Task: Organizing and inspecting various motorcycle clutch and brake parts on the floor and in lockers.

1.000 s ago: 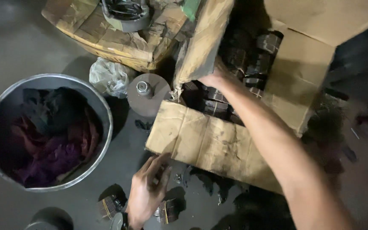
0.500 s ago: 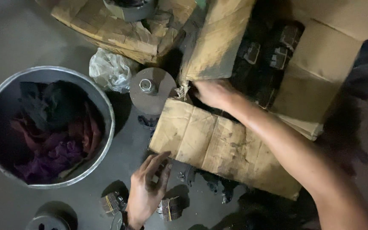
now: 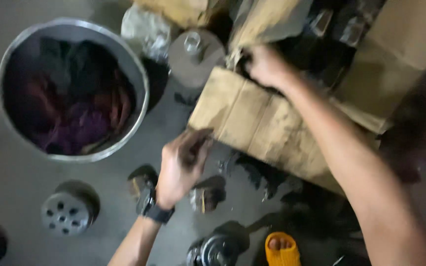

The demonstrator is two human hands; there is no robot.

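Observation:
My right hand (image 3: pixel 265 66) reaches into an open cardboard box (image 3: pixel 395 54) full of dark metal parts (image 3: pixel 331 24), its fingers curled at the inner edge of the box's front flap (image 3: pixel 257 123); what it grips is hidden. My left hand (image 3: pixel 181 165), with a dark watch on the wrist, hovers just below the flap's lower left corner, fingers loosely bent and empty. Two small dark metal parts (image 3: pixel 205 194) lie on the floor beside it.
A round metal basin (image 3: pixel 139 83) holds dark and purple rags at the left. A grey disc with a bolt (image 3: pixel 193 56) and crumpled plastic (image 3: pixel 146 29) lie near the box. A perforated metal disc (image 3: pixel 65 212), a round part (image 3: pixel 218 249) and an orange sandal (image 3: pixel 282 249) sit below.
The view has shifted down and closer. My left hand has risen toward the flap's corner. My right hand stays at the box's inner edge. The perforated disc and sandal have come into view.

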